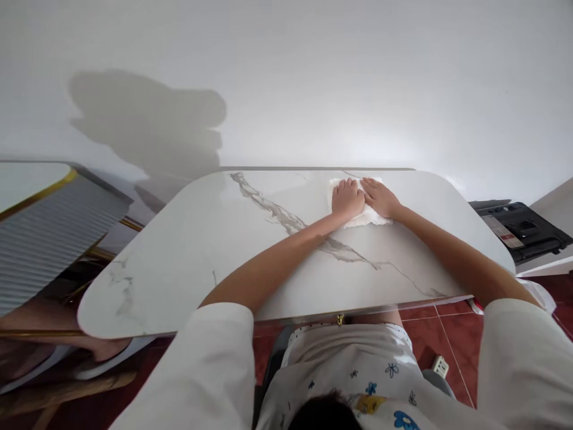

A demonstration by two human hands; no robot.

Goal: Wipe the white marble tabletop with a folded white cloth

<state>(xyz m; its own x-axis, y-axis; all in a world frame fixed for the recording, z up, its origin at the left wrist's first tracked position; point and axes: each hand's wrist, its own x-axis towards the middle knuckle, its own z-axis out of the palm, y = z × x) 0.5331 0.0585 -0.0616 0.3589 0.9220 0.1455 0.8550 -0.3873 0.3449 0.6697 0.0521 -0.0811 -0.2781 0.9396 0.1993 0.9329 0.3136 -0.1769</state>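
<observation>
A white cloth lies on the far part of a white marble-look table. Both my hands rest on top of it, side by side. My left hand lies palm down with the fingers together and stretched forward. My right hand lies flat beside it, fingers pointing toward the far edge and touching the left hand. The cloth shows around and beneath the hands; most of its middle is covered by them.
A white wall stands right behind the table. At left is a ribbed grey piece of furniture with a gold edge. A black device sits at right. Red floor tiles show below the table's near edge.
</observation>
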